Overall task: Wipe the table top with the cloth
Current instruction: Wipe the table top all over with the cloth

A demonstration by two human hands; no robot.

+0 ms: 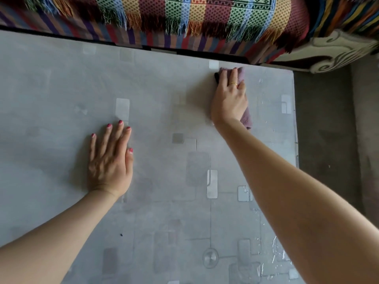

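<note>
A grey table top (61, 95) with pale square patterns fills most of the view. My right hand (229, 97) presses flat on a mauve cloth (246, 115) near the table's far right corner; the cloth shows beyond the fingertips and beside the wrist. A dark bit of the cloth sticks out at the left of my fingers. My left hand (110, 158) lies flat on the table's middle, fingers spread, holding nothing.
A sofa with a striped, fringed blanket (184, 19) runs along the table's far edge. The table's right edge (295, 119) drops to a grey floor (328, 140). A patterned rug (336, 52) lies at the upper right. A small dark speck (121, 235) sits near the front.
</note>
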